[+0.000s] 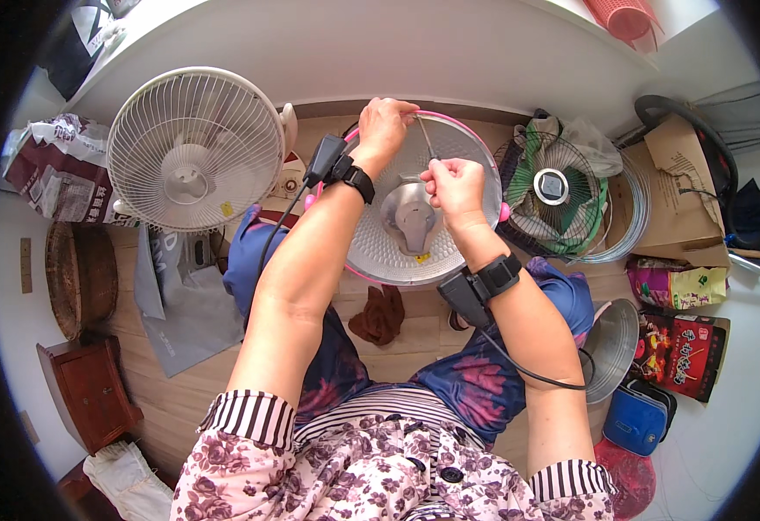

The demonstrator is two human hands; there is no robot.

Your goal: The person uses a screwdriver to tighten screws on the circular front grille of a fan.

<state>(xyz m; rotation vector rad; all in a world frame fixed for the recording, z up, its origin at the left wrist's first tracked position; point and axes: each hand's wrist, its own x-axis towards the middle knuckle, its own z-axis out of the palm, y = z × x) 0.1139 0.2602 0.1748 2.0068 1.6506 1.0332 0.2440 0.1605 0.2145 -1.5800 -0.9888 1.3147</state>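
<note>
Between my knees stands a round dish-shaped heater [467, 152] with a silver dimpled reflector, a pink rim and a metal centre piece carrying a small yellow label. My left hand [384, 130] is at the far side of its rim, thumb and fingers closed on the pink edge. Over the reflector, my right hand [456, 187] is curled round the near end of a thin dark rod [427, 137]. The rod's far end reaches up to the rim beside my left fingertips. Whether its tip touches the rim, I cannot tell.
A white caged fan [193, 148] stands on the left. To the right lie a dark wire fan guard [549, 187], coiled wire [636, 208] and a cardboard box [679, 182]. A metal bowl [612, 352] sits by my right knee; a brown cloth [378, 316] lies between my legs.
</note>
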